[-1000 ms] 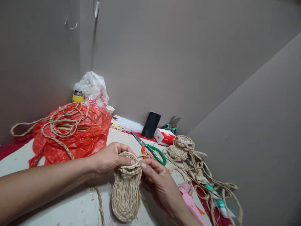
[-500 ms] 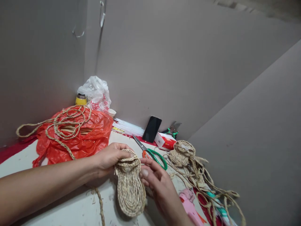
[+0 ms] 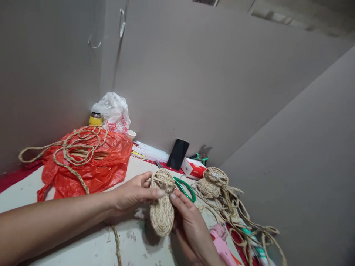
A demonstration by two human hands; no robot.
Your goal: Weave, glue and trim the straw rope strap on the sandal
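Both hands (image 3: 133, 194) (image 3: 184, 214) grip straw sandal (image 3: 161, 207); scissors (image 3: 183, 186) just behind.

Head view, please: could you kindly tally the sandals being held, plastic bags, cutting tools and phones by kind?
Sandals held: 1, straw sandal between left hand and right hand
Plastic bags: 2, red bag, white bag
Cutting tools: 2, green scissors, shears
Phones: 1, black phone
Total: 6
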